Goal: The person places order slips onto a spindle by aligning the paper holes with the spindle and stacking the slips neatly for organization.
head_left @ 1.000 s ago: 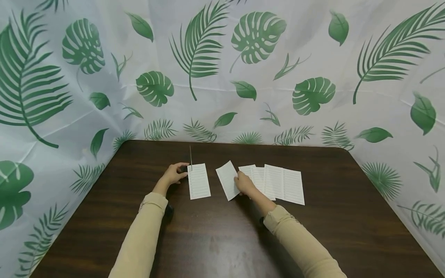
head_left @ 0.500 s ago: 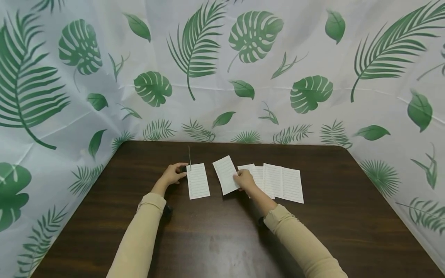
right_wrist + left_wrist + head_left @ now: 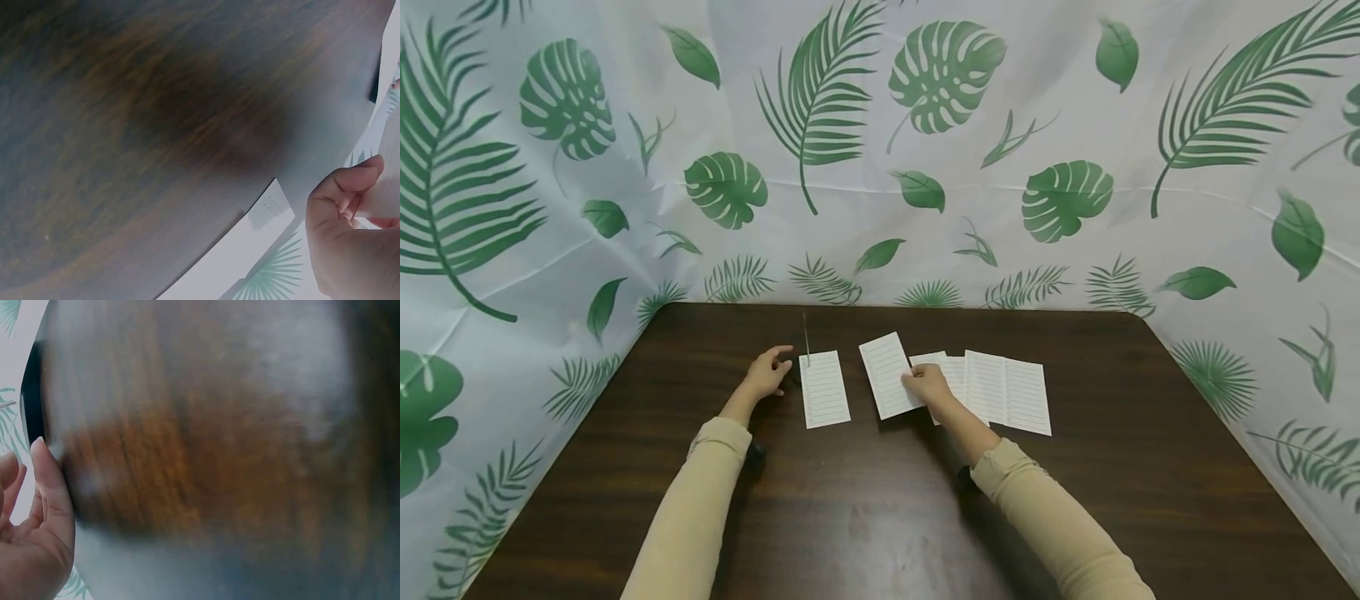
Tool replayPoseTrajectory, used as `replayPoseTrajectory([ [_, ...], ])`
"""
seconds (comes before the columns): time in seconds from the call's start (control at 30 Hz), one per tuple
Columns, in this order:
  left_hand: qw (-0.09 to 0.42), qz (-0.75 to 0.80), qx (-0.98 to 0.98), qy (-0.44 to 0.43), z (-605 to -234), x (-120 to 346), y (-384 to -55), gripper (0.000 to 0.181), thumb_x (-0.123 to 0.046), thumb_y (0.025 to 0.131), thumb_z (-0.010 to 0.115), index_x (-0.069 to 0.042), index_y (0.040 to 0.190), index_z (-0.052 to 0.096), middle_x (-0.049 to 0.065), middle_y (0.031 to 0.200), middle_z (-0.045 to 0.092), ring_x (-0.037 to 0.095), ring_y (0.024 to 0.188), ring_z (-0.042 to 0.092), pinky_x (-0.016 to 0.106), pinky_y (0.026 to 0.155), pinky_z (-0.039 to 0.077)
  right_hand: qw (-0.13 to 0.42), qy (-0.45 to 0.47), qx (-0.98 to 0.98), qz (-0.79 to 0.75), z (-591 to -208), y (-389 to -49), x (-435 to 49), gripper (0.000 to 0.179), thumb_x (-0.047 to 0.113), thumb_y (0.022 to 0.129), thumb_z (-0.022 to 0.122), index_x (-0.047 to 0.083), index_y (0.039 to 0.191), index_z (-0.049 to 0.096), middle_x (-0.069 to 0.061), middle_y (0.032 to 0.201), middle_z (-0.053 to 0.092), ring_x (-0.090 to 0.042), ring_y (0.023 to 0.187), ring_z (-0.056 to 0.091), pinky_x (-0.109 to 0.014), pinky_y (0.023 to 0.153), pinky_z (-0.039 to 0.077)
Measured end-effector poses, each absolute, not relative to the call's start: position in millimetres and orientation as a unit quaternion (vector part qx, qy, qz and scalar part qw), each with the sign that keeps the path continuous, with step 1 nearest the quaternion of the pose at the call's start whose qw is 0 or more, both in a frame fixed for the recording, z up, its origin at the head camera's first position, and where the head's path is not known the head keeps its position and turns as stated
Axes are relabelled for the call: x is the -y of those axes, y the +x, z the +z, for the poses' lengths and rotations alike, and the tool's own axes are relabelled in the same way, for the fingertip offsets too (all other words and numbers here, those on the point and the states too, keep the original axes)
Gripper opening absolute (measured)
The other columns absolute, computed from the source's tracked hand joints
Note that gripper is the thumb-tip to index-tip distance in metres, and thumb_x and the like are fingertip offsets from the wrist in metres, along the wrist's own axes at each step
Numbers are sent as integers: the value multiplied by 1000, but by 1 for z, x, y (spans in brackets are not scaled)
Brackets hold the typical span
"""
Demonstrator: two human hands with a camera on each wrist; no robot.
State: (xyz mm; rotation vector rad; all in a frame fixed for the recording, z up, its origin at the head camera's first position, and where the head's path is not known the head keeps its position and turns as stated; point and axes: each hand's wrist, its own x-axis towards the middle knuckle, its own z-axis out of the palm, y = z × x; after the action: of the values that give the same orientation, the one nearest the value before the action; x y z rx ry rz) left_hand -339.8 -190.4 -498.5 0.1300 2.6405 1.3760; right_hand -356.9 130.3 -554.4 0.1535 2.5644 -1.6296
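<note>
My right hand (image 3: pixel 931 388) pinches a white lined paper slip (image 3: pixel 886 375) by its right edge, tilted above the table. In the right wrist view, the thumb of that hand (image 3: pixel 350 219) lies on the slip (image 3: pixel 386 181). Another lined slip (image 3: pixel 826 392) lies to the left, with a thin upright metal spike (image 3: pixel 806 337) at its top left corner. A dark base (image 3: pixel 795 372) shows partly beside that slip. Fingers spread, my left hand (image 3: pixel 765 375) is just left of the base. In the left wrist view, its fingertips are near the black base (image 3: pixel 34 394).
More lined slips (image 3: pixel 1027 397) overlap in a row to the right, partly behind my right hand. The dark wooden table (image 3: pixel 865 508) ends at a white cloth wall (image 3: pixel 850 233) printed with green leaves.
My right hand has lifted the slip slightly away from me and turned it more upright. My left hand has drawn back a little to the left of the base.
</note>
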Motion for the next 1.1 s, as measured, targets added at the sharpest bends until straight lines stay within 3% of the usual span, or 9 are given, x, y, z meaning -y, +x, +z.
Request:
replayPoseTrajectory([
  [0.13, 32, 464, -885, 22, -480, 182, -319, 36, -8, 98, 48, 5, 132, 47, 23, 91, 54, 17, 52, 52, 31, 50, 56, 40, 9, -822, -568, -576, -369, -138, 22, 17, 85, 66, 1, 72, 61, -1, 62, 53, -13, 59, 49, -26, 49, 43],
  [0.27, -6, 456, -890, 16, -477, 181, -313, 31, -6, 96, 51, 8, 123, 54, 21, 81, 58, 17, 54, 56, 25, 47, 54, 46, 4, -817, -574, -602, -386, -146, 27, 27, 84, 69, 2, 75, 64, -6, 69, 57, -17, 63, 53, -31, 53, 46],
  [0.4, -22, 458, -888, 10, -481, 182, -312, 27, -5, 95, 51, 8, 117, 58, 21, 81, 60, 16, 57, 56, 23, 46, 54, 52, 7, -819, -571, -610, -389, -149, 26, 26, 86, 67, 2, 76, 64, -7, 72, 57, -18, 66, 52, -33, 54, 46],
  [0.53, -35, 429, -902, 11, -481, 180, -308, 25, -8, 95, 51, 5, 113, 63, 22, 87, 64, 21, 54, 58, 28, 50, 55, 51, 3, -818, -573, -597, -377, -148, 28, 28, 85, 67, 3, 73, 63, -5, 69, 55, -18, 65, 50, -32, 53, 44],
  [0.73, -84, 360, -929, 17, -474, 174, -302, 23, -15, 95, 54, -1, 105, 69, 16, 94, 70, 27, 72, 61, 43, 69, 51, 38, -14, -819, -572, -589, -368, -145, 23, 21, 87, 64, 1, 75, 63, -5, 65, 56, -18, 61, 51, -32, 52, 43],
  [0.8, -88, 361, -928, 17, -471, 172, -302, 23, -17, 94, 55, 0, 103, 69, 16, 91, 70, 26, 73, 59, 43, 68, 50, 42, -2, -822, -568, -587, -364, -144, 22, 21, 87, 63, 0, 79, 64, -7, 69, 60, -18, 63, 55, -33, 55, 47],
  [1.0, -77, 382, -921, 17, -465, 164, -297, 24, -19, 94, 57, 1, 101, 69, 15, 84, 69, 17, 54, 59, 30, 57, 49, 33, -5, -814, -580, -584, -354, -140, 17, 19, 86, 59, 5, 76, 60, -7, 69, 62, -16, 58, 58, -30, 48, 48],
  [1.1, -53, 411, -910, 17, -461, 157, -294, 24, -19, 93, 59, 2, 100, 69, 18, 81, 68, 18, 51, 60, 26, 51, 52, 34, -27, -805, -592, -558, -334, -136, 20, 20, 88, 59, 2, 78, 61, -9, 71, 62, -16, 58, 58, -30, 48, 47],
])
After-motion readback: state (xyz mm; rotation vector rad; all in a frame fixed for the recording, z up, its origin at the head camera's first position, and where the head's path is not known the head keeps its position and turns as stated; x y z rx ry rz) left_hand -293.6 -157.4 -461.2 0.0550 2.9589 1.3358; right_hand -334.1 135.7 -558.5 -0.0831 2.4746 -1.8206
